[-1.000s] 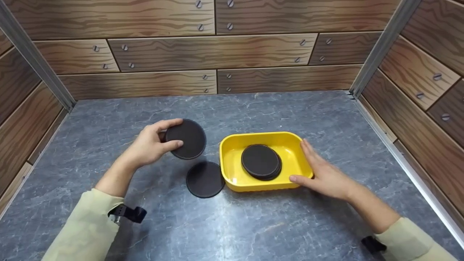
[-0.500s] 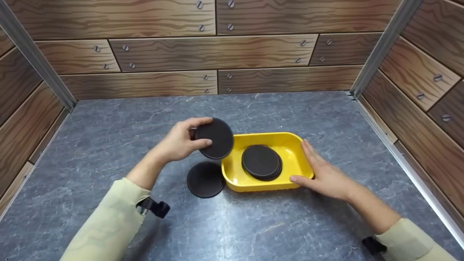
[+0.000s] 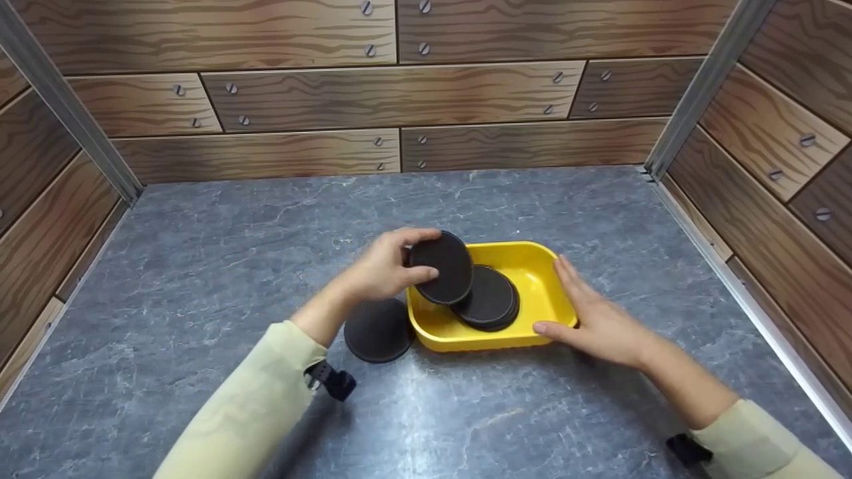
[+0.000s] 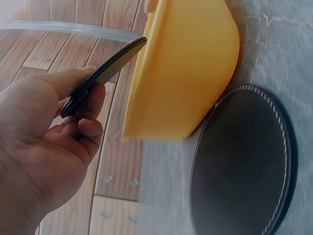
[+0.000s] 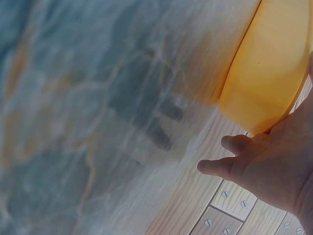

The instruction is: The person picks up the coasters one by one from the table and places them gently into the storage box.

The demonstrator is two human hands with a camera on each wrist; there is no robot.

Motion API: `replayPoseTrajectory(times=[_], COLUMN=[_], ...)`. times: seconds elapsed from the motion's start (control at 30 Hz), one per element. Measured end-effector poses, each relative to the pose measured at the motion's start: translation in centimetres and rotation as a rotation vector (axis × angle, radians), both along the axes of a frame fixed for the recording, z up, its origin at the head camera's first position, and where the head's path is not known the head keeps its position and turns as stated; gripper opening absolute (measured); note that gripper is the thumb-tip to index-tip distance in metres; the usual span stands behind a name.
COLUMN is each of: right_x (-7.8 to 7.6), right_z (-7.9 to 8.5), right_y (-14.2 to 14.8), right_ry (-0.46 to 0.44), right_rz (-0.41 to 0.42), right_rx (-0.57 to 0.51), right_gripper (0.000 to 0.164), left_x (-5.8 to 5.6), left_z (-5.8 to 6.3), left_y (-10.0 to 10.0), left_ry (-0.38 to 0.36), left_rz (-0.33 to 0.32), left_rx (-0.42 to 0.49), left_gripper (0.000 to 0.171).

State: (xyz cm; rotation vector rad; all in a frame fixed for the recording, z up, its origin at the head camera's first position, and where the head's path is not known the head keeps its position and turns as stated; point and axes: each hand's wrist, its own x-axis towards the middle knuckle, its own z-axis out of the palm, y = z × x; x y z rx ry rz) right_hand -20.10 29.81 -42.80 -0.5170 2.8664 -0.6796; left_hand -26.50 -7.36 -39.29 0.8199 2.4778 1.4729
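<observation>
My left hand (image 3: 383,269) pinches a round black coaster (image 3: 442,269) between thumb and fingers, tilted over the left side of a yellow plastic tub (image 3: 538,279). In the left wrist view this coaster (image 4: 113,71) appears nearly edge-on, with a tan underside. Several stacked black coasters (image 3: 491,299) lie inside the tub, partly covered by the held one. Another black coaster (image 3: 378,332), white-stitched round its edge, lies on the table against the tub's left wall. My right hand (image 3: 596,322) rests along the tub's right end, fingers mostly straight, thumb over the near rim.
The grey marbled table (image 3: 266,219) is bounded by wood-patterned walls (image 3: 393,100) at the back and sides. Metal corner posts (image 3: 692,86) stand at the back corners. A black strap sits on each wrist.
My left hand has carried the coaster rightward, from beside the tub to over its left part, and tilted it. The right hand, the tub and the coaster on the table stay in place.
</observation>
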Motion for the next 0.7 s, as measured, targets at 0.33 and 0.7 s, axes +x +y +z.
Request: replayPoseTrajectory(times=[0.33, 0.7], right_x=[0.0, 0.1], right_z=[0.0, -0.1], right_y=[0.0, 0.0], right_ry=[0.004, 0.008], right_rz=[0.005, 0.008], right_rx=[-0.001, -0.009], right_gripper=[0.113, 0.114], left_x=[-0.3, -0.5], left_z=[-0.8, -1.5], left_y=[3.3, 5.2], left_ry=[0.050, 0.104], left_rz=[-0.006, -0.037], left_rx=[-0.145, -0.340], left_gripper=[0.058, 0.063])
